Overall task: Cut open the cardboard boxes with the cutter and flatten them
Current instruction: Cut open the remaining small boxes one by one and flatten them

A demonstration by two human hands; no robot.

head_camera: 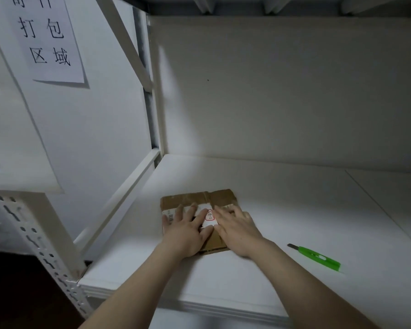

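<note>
A flattened cardboard box is seen lying on the white shelf board, toward its left side and near the front edge. Both hands are laid flat on top of it. The left hand is pressed on the box's left half with its fingers straight and spread wide. The right hand is pressed on the right half with its fingers straight and only slightly parted. Nothing is gripped by either hand.

Much of the box is covered. Its near part is hidden under the palms and wrists, so only the far strip and a small brown piece between the wrists are shown. A white label on the cardboard is partly hidden by the fingers. A red outline with handwriting can be seen on it, but the writing is too small to be read. A barcode is glimpsed beside the left thumb.

The green cutter is left on the board to the right of the right hand, well apart from the box. Its dark tip is pointed toward the hands; whether the blade is extended cannot be told.

A paper sign on the left wall is cut off at the top. Both forearms are cropped by the lower edge.
</note>
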